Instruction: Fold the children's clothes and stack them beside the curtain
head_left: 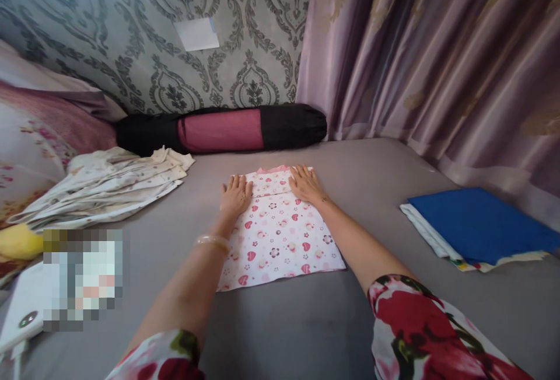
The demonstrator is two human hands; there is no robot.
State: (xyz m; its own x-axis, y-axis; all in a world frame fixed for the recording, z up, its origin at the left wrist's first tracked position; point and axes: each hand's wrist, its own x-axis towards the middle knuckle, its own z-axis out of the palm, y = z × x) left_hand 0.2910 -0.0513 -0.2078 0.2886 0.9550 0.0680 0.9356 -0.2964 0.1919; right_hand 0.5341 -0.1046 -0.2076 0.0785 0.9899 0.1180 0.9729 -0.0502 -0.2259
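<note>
A small white garment printed with red hearts and flowers lies spread on the grey sheet in front of me. Its pink neckline edge is at the far end, and a crease or seam crosses it just below. My left hand rests flat on its upper left corner, fingers stretched away from me. On the upper right corner lies my right hand, palm down with the fingers extended. Neither hand grips the cloth. The garment's lower edge lies nearer me, between my forearms.
Folded blue cloth lies on other folded fabric at the right. A crumpled cream garment is at the left, beyond a white device with a cable and a pixelated patch. A black-and-pink roll lies along the wall beside the curtain.
</note>
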